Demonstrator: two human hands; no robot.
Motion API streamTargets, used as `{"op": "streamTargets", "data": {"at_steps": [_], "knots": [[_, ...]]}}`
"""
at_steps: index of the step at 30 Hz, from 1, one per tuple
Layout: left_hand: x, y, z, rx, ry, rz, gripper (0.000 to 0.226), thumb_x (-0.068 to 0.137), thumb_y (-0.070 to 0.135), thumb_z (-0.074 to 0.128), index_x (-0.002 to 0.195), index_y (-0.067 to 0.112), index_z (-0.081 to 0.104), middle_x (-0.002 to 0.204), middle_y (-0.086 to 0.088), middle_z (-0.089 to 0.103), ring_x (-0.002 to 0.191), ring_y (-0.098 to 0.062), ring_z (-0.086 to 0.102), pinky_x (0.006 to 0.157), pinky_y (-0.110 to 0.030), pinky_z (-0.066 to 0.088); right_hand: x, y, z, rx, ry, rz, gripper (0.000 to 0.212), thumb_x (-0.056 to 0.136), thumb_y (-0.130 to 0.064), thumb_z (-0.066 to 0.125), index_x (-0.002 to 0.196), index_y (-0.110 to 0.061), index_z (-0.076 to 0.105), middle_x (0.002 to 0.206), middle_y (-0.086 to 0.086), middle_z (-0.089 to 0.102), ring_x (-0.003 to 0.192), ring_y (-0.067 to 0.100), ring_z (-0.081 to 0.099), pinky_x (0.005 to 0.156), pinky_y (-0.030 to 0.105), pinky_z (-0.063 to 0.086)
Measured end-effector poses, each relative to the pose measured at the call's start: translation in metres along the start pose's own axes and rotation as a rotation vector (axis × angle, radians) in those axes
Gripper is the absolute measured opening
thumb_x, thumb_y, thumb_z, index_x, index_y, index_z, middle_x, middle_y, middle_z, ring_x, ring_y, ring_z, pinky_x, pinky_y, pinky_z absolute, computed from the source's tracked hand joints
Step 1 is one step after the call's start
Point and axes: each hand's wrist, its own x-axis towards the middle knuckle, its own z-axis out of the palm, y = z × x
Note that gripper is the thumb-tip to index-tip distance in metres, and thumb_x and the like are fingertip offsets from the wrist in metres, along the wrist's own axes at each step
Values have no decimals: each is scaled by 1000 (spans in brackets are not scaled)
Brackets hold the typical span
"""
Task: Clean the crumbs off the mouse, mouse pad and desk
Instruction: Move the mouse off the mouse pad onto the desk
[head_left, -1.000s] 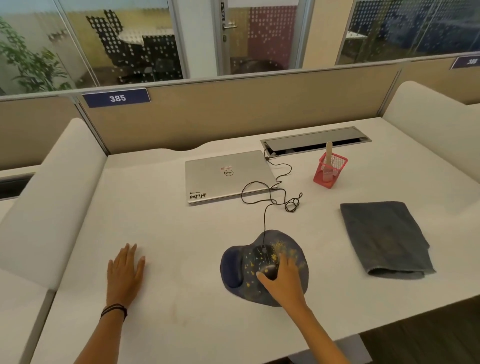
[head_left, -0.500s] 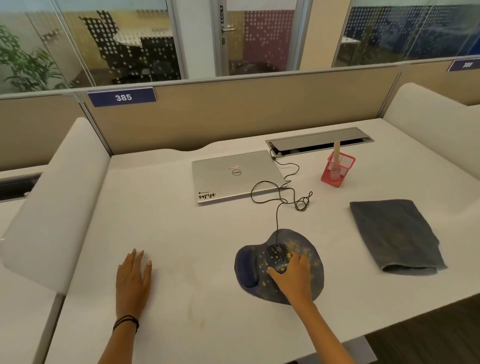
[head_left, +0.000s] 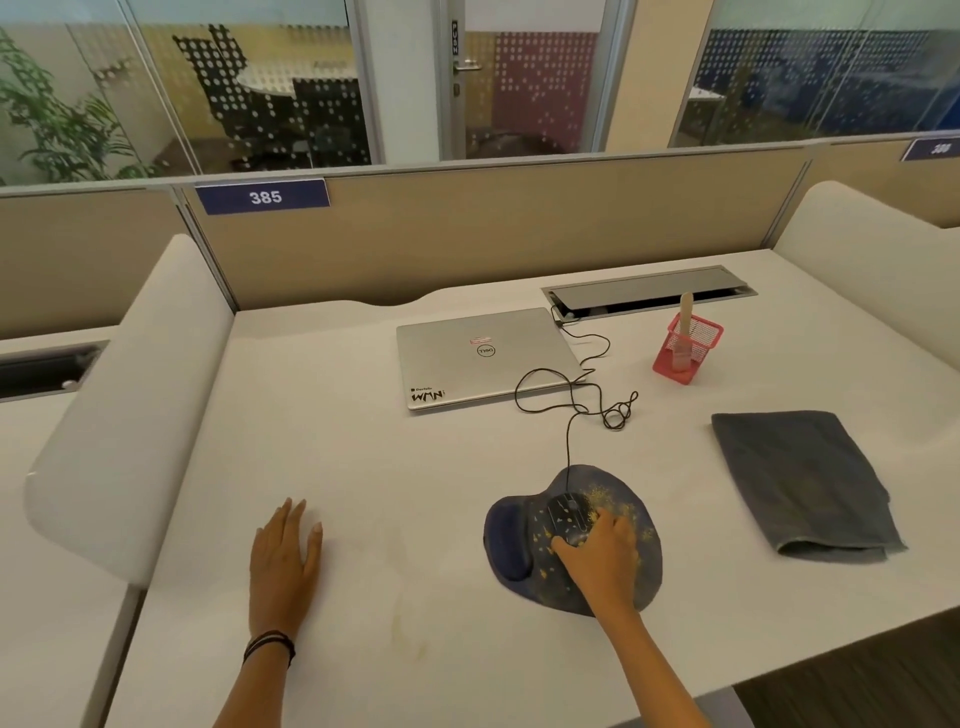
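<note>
My right grip (head_left: 597, 551) is curled over the mouse (head_left: 566, 519), thumb on its left flank and fingers draped along its right, so it is closed on the mouse. I judge that I hold it this way to lift it off and get at what lies beneath. The mouse sits in the middle of the dark blue mouse pad (head_left: 540, 584), right of the raised wrist rest (head_left: 506, 543). Yellow crumbs (head_left: 605, 496) are scattered over both the mouse's back and the pad, thickest just beyond my fingers. The pad lies near the front edge of the white bench (head_left: 415, 483); whether crumbs have strayed onto the bench itself I cannot tell. The mouse's cable (head_left: 568, 447) runs back in loose loops past the closed laptop (head_left: 483, 358), slack enough, I think, to let the mouse rise. My left grip (head_left: 283, 556) lies flat and open on the bench well to the left, fingers straight, holding nothing — a brace, probably. Right of the pad and apart from it lies a folded grey cloth (head_left: 800, 478), handy for wiping, and farther back a red mesh holder (head_left: 685, 351) stands with a pale handle (head_left: 686, 309) sticking up from it. Nothing looks cleaned yet.
</note>
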Motion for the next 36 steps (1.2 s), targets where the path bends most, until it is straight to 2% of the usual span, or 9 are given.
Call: {"op": "streamTargets", "data": {"at_steps": [5, 13, 19, 26, 36], "knots": [[0, 0, -1, 13, -13, -1, 45, 98, 23, 46, 140, 8, 43, 150, -11, 37, 142, -25, 30, 120, -38, 13, -1, -2, -2, 4, 6, -2, 77, 78, -46, 69, 136, -8, 34, 141, 13, 41, 129, 31, 40, 103, 40, 39], [0, 4, 0, 63, -47, 18, 44, 99, 23, 44, 140, 8, 43, 150, -11, 36, 142, -26, 29, 120, -39, 14, -23, -22, 7, 85, -10, -124, 70, 73, -40, 73, 128, -10, 44, 124, 9, 51, 109, 24, 50, 87, 34, 50], [1, 3, 0, 89, -75, 28, 45, 99, 25, 43, 141, 9, 41, 152, -10, 34, 143, -25, 27, 120, -38, 13, -46, -41, 24, 46, -94, -242, 73, 74, -42, 71, 133, -12, 38, 126, 6, 44, 116, 21, 44, 95, 33, 45], [0, 3, 2, 92, -77, 42, 46, 98, 25, 45, 141, 9, 41, 152, -10, 34, 143, -25, 28, 120, -39, 14, -77, -64, 47, 14, -198, -361, 70, 74, -41, 65, 132, -14, 37, 123, 3, 41, 114, 20, 41, 97, 30, 39], [1, -3, 2, 76, -81, 59, 49, 98, 28, 45, 143, 9, 38, 153, -10, 32, 143, -25, 27, 121, -39, 13, -100, -79, 73, 23, -256, -411, 70, 75, -41, 65, 133, -15, 35, 125, 2, 39, 115, 18, 39, 96, 24, 38]]}}
